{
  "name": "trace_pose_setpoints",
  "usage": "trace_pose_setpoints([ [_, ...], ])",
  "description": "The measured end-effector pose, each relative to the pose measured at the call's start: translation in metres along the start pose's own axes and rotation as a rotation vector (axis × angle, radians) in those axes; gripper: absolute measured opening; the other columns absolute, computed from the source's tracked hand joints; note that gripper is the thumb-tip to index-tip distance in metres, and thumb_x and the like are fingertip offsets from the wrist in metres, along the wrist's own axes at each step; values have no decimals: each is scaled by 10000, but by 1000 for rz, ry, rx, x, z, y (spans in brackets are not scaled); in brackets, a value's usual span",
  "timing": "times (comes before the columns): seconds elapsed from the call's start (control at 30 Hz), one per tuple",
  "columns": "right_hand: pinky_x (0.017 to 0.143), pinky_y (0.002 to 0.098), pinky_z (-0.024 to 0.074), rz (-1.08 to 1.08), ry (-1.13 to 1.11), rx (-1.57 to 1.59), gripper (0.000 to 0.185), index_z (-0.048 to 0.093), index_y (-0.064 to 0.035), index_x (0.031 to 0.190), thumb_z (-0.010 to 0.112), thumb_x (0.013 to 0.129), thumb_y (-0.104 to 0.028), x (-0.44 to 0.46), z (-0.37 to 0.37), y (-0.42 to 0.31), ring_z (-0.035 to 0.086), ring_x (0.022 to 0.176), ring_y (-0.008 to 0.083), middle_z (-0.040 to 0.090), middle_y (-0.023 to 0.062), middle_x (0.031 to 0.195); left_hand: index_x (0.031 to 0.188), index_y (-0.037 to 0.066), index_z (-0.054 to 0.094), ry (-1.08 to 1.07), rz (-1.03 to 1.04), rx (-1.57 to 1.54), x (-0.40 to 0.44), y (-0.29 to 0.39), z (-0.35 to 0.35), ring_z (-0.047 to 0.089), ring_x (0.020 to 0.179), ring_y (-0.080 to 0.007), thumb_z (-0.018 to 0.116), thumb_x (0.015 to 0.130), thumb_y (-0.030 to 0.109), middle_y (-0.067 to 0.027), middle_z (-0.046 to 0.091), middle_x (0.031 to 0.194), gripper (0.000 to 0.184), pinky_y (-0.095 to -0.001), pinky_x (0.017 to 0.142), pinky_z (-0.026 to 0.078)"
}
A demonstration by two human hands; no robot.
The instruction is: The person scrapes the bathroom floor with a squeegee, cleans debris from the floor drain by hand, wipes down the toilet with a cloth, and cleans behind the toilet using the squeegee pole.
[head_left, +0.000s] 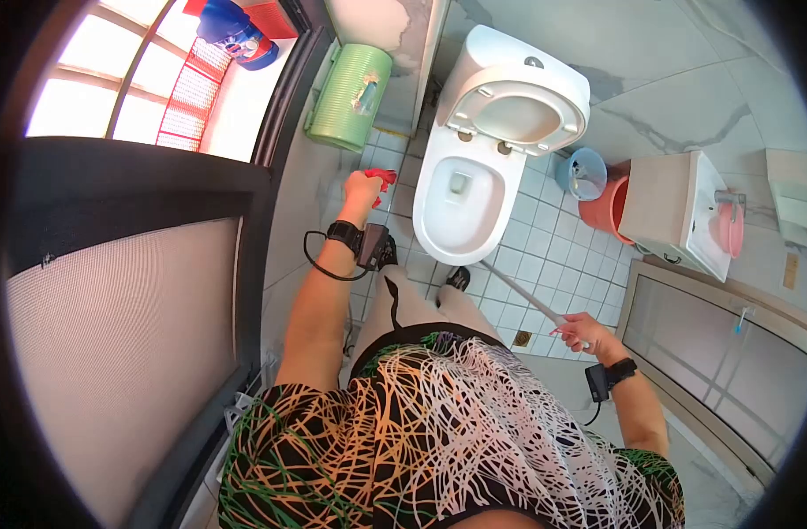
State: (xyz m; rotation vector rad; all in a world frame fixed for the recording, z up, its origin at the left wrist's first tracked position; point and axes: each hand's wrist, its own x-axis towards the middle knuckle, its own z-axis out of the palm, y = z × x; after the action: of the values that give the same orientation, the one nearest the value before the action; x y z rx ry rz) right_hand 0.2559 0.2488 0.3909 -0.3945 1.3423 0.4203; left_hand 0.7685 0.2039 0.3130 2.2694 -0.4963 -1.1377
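Observation:
My left hand (360, 189) is closed around a red cloth (384, 177), part of which sticks out past my fingers, beside the left side of the toilet. My right hand (587, 333) grips the end of a long grey handle (529, 298). The handle slants up and left toward the front of the toilet bowl, and its far end is hidden behind the bowl. In front of me stands the white toilet (426, 204) with its seat (576, 115) raised and the bowl uncovered.
A green ribbed holder (349, 97) hangs on the left wall, near a blue bottle (239, 38) on the window sill. To the right are a blue bin (565, 175), a red bucket (608, 215) and a washbasin (705, 225). A floor drain (523, 339) lies near my right hand.

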Motion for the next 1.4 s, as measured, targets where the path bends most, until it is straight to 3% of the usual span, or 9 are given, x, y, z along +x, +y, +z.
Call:
trace_pose_setpoints([
  [0.27,348,215,252,21,-20,-242,336,512,27,1146,530,821,-59,-7,26,-28,369,430,50,471,8,627,743,-25,592,-58,1,25,57,-9,29,628,621,-283,565,714,68,-171,628,737,101,-374,510,506],
  [0.5,372,252,332,-72,-45,-652,389,503,24,1182,512,812,-96,-18,60,-51,422,436,98,480,14,611,789,-56,562,-188,-150,-185,81,38,38,610,597,-288,500,751,-13,-174,589,732,85,-390,470,520],
  [0.77,385,287,365,-56,-85,-547,199,517,20,959,476,812,-107,-33,65,-57,444,449,139,489,36,630,869,-47,571,-459,105,-373,133,115,74,596,588,-232,557,832,84,-124,605,751,137,-373,522,523],
  [0.83,381,260,341,-18,-105,-553,340,487,7,1133,467,816,-116,-46,67,-63,410,445,107,449,3,598,929,-39,587,-557,215,-497,105,141,64,618,647,-223,540,823,60,-113,625,793,152,-359,582,519],
  [1.03,385,248,342,-24,-131,-476,514,396,-29,1327,474,831,-140,-68,78,-58,414,450,92,459,-2,588,906,-19,628,130,549,60,119,106,72,640,781,-348,596,732,131,-227,647,826,232,-406,709,492],
  [1.17,430,284,411,-22,-110,-444,545,371,-32,1350,516,842,-163,-69,97,-42,482,500,128,544,64,668,901,-4,630,64,328,190,146,37,111,637,765,-348,634,688,131,-220,645,827,252,-409,701,492],
  [1.3,576,393,480,-392,-11,-721,551,341,-17,1343,522,842,-161,-45,121,-6,599,625,291,616,187,746,1254,41,424,-416,-133,-425,186,-23,146,583,753,-218,661,766,136,-120,584,1023,551,-338,645,498],
  [1.33,609,415,486,-449,23,-768,549,337,-10,1338,520,842,-157,-37,129,-2,615,658,333,624,215,768,1385,48,267,-666,-125,-303,272,-96,169,406,1214,-296,624,848,143,-87,354,1390,653,-471,883,448],
  [1.4,639,437,481,-354,58,-715,543,337,-4,1330,516,836,-140,-43,144,-20,607,705,385,613,250,797,1386,48,264,-528,-171,-172,220,-69,137,365,1248,-257,609,858,186,-98,341,1401,646,-444,896,446],
])
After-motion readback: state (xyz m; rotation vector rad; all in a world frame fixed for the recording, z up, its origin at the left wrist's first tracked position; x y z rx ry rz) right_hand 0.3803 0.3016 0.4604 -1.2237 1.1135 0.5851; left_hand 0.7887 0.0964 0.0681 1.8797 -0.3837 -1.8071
